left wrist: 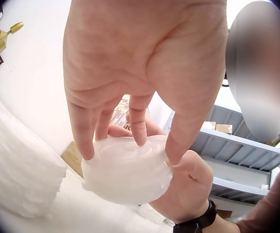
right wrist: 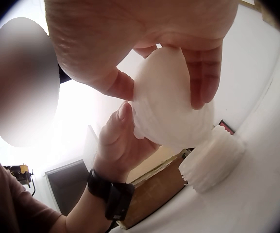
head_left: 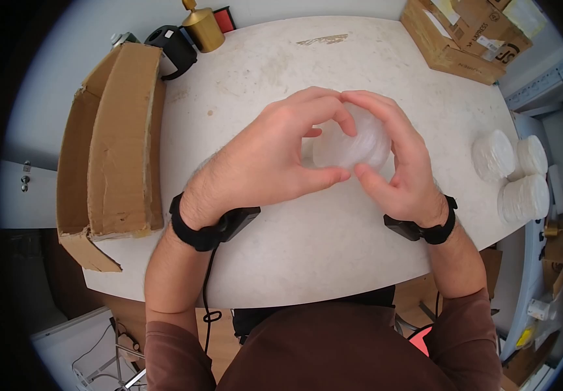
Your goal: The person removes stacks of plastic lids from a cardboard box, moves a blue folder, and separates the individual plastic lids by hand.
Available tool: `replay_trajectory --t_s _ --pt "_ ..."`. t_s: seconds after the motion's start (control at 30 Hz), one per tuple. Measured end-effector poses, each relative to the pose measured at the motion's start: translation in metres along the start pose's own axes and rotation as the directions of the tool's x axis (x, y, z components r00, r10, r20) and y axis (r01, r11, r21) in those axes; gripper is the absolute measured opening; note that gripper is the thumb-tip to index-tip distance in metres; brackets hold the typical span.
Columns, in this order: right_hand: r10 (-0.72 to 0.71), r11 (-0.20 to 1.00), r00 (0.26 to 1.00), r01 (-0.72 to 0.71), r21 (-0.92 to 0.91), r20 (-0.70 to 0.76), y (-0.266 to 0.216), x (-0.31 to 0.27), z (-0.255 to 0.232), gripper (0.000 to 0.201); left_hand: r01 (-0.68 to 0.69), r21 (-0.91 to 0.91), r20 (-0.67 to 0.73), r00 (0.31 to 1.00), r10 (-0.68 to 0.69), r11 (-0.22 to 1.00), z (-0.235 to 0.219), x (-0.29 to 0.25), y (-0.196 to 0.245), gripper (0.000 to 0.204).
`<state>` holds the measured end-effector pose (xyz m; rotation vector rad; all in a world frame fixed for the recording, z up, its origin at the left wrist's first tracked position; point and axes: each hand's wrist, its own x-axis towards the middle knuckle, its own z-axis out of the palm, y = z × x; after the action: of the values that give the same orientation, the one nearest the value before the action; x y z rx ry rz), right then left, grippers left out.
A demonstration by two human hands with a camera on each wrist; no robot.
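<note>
Between both hands is a round, translucent white bundle [head_left: 360,146], its surface layered like wrapped plastic film. My left hand [head_left: 275,153] grips it from the left, thumb at the near side and fingers curved over the far side. Opposite, my right hand [head_left: 405,156] holds its right side, with the two thumbs close together. The left wrist view shows fingertips pressed on the rim of the bundle [left wrist: 125,172]. In the right wrist view, the bundle [right wrist: 164,97] sits tilted between thumb and fingers. Another white layered roll [right wrist: 212,160] stands on the table below it.
Several similar white wrapped rolls [head_left: 522,199] stand at the table's right edge. An open cardboard box [head_left: 122,143] lies along the left side. Behind it are a black cylindrical object [head_left: 171,52] and a gold container [head_left: 203,31]. More cardboard boxes [head_left: 464,39] occupy the back right corner.
</note>
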<state>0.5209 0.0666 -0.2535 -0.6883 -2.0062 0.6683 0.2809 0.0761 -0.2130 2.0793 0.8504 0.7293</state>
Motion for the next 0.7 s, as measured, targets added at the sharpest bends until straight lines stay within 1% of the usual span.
replay_trajectory --t_s 0.07,0.13,0.23,0.33,0.47,0.53,0.67,0.7 --pt "-0.002 1.0 1.0 0.002 0.012 0.0 0.001 -0.001 0.0 0.076 0.005 -0.006 0.005 1.0 -0.005 1.0 -0.003 0.0 -0.001 0.045" --pt "0.021 0.998 1.0 -0.02 0.061 -0.021 0.003 -0.002 0.002 0.077 0.005 -0.066 -0.002 1.0 -0.005 0.998 -0.004 0.001 -0.004 0.047" --pt "0.027 0.997 0.999 -0.024 0.079 -0.041 0.004 -0.004 0.003 0.078 0.022 -0.107 -0.014 1.0 -0.023 0.994 -0.005 0.0 -0.005 0.05" --pt "0.045 0.997 0.998 -0.043 0.07 -0.033 0.002 -0.004 0.002 0.079 0.024 -0.078 0.004 1.0 -0.024 0.997 -0.007 0.001 -0.006 0.054" --pt "0.044 0.992 0.997 -0.036 0.124 -0.065 0.003 -0.005 0.005 0.078 0.015 -0.115 -0.026 0.999 -0.019 0.993 -0.009 0.002 -0.009 0.058" --pt "0.035 0.987 0.996 -0.022 0.161 -0.079 0.004 -0.005 0.005 0.079 0.0 -0.173 -0.046 0.999 -0.008 0.985 -0.009 0.003 -0.012 0.061" --pt "0.014 0.99 0.997 -0.003 0.144 -0.076 0.005 -0.004 0.004 0.08 0.02 -0.211 -0.044 0.999 -0.03 0.977 -0.007 0.003 -0.008 0.064" --pt "0.015 0.989 0.996 -0.002 0.151 -0.084 0.005 -0.004 0.004 0.08 0.036 -0.244 -0.057 0.997 -0.052 0.969 -0.006 0.003 -0.007 0.064"
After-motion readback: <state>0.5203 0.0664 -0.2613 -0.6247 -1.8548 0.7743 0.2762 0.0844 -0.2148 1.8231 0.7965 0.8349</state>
